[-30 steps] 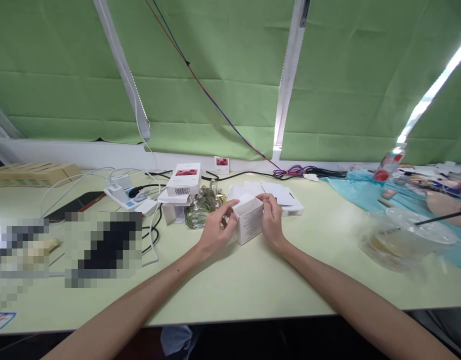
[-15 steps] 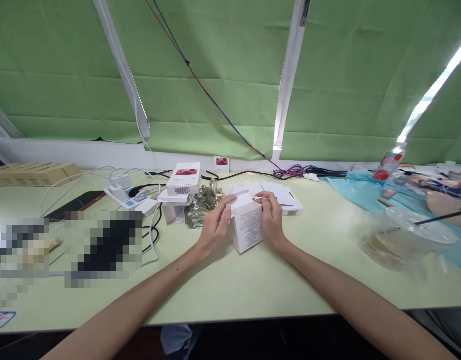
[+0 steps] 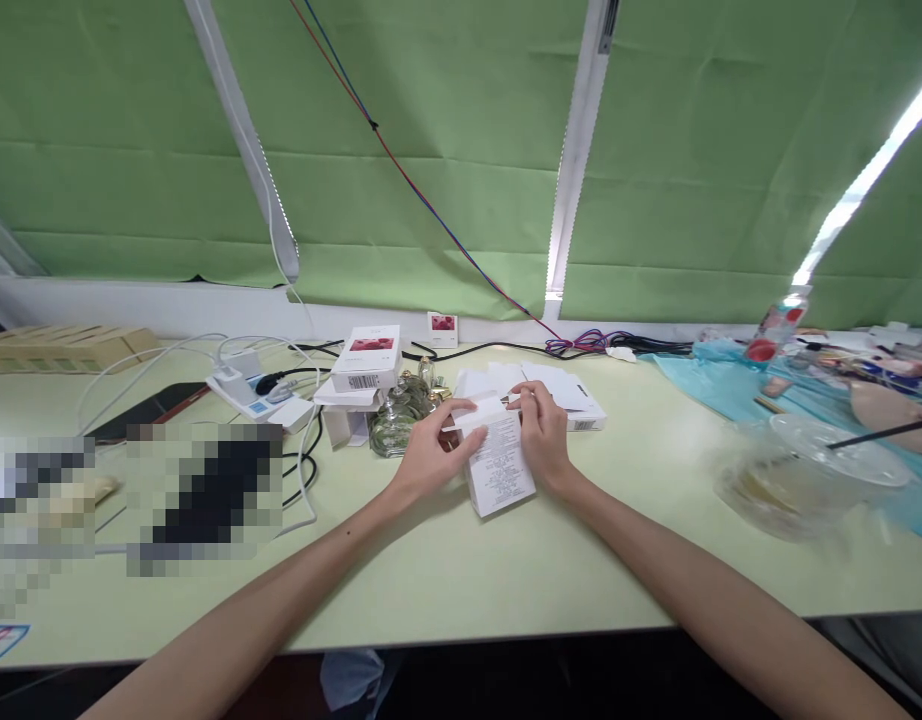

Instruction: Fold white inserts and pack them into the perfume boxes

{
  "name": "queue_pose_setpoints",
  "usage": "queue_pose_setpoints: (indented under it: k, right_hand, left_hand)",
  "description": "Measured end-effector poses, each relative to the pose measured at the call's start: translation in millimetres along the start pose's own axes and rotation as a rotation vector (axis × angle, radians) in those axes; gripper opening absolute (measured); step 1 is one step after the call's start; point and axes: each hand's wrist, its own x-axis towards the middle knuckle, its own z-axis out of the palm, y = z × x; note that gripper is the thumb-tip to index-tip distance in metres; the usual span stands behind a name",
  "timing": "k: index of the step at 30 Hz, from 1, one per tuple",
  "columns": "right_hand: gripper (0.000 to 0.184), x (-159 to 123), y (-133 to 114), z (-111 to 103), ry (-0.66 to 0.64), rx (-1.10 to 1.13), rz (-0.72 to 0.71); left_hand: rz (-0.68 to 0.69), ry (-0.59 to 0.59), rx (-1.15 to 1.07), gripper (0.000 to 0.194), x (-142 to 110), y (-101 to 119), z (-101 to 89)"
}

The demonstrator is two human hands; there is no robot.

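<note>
A white carton [image 3: 500,472] with small print on its near face stands tilted on the table between my hands, its top flaps at the upper end. My left hand [image 3: 438,448] grips its left side near the top, thumb on the printed face and fingers behind. My right hand [image 3: 542,432] is closed at the upper right edge, fingertips at the flaps. Just left of the hands are several glass perfume bottles [image 3: 396,428]. Behind the right hand lie flat white cartons [image 3: 585,405].
A white box with a pink picture [image 3: 367,358] rests on another carton at the left. A power strip [image 3: 243,395] with cables is farther left. On the right stand a clear plastic cup [image 3: 787,490] with a straw and a blue plastic sheet [image 3: 701,385].
The carton has turned so its printed face points more toward me, and its lower end has shifted slightly right. My left thumb has moved onto that face.
</note>
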Motion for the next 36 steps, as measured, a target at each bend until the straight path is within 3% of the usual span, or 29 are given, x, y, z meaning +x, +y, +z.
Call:
queue_pose_setpoints:
  k: [13, 22, 25, 36]
  right_hand:
    - [0.028, 14, 11, -11, -0.091, -0.326, -0.136]
    - [0.022, 36, 28, -28, 0.137, -0.442, -0.317]
    - [0.017, 43, 38, -32, 0.154, -0.517, -0.288]
    - [0.038, 47, 57, -35, 0.083, -0.682, -0.017]
  left_hand:
    - [-0.074, -0.081, 0.0, 0.044, 1, -2, -1.6]
    - [-0.201, -0.175, -0.113, 0.044, 3, -3, 1.5]
    - [-0.219, -0.199, -0.107, 0.045, 2, -6, 2.7]
    - [-0.186, -0.166, 0.039, 0.045, 1, -4, 1.8]
